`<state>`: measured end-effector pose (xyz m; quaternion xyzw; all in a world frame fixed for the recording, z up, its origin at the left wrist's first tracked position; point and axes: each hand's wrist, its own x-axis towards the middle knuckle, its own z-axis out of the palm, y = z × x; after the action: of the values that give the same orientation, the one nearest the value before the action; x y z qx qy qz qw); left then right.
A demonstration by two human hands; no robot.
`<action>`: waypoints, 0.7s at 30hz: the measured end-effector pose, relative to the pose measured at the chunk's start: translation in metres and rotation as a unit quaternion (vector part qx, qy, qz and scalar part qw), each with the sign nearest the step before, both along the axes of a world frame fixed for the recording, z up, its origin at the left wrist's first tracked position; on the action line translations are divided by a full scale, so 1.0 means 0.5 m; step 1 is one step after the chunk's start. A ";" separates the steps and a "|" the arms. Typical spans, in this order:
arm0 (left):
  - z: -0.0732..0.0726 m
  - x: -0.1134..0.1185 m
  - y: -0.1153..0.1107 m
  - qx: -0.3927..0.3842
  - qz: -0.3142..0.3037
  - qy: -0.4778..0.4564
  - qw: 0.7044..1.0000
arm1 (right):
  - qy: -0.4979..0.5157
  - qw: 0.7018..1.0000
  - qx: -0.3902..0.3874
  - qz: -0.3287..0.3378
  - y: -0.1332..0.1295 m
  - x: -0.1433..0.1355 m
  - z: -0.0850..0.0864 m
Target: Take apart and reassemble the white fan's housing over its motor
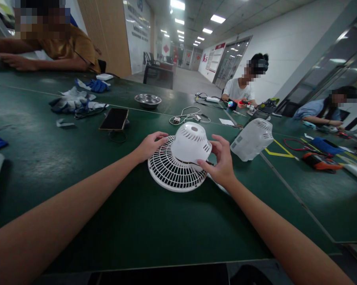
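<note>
A white round fan grille (163, 168) lies on the green table with a white vented motor housing (186, 146) standing on it, its slotted end up. At the far left rim of the grille is my left hand (151, 147), fingers curled over the edge. My right hand (222, 160) grips the right side of the motor housing, thumb in front near its lower edge and fingers behind. A dark gap shows along the lower edge of the housing by my thumb. A pale strip or cord runs out under my right hand.
To the right stands a translucent white vented casing (251, 140). Behind are a coiled cable (190, 116), a metal bowl (148, 100), a phone on a stand (114, 119) and gloves (73, 101). An orange multimeter (320, 161) lies far right. Several people sit around the table.
</note>
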<state>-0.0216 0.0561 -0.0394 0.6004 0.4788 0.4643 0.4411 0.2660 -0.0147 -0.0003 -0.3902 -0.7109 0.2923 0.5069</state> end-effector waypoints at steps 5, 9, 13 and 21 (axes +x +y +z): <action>-0.001 -0.003 0.000 -0.005 -0.010 0.006 1.000 | -0.081 0.996 0.040 0.014 0.013 0.020 -0.007; -0.005 -0.003 0.001 -0.009 -0.012 0.010 1.000 | -0.080 0.995 0.050 0.011 0.015 0.027 -0.005; 0.001 -0.003 -0.006 0.035 -0.007 0.045 0.998 | -0.086 0.995 0.033 0.034 0.012 0.023 0.000; 0.042 0.002 -0.039 0.264 -0.076 0.221 0.936 | -0.136 0.989 0.028 0.048 0.027 0.032 -0.009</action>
<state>-0.0205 0.0364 -0.0181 0.8175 0.3771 0.3947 0.1837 0.2821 -0.0010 -0.0047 -0.3772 -0.7989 0.2403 0.4020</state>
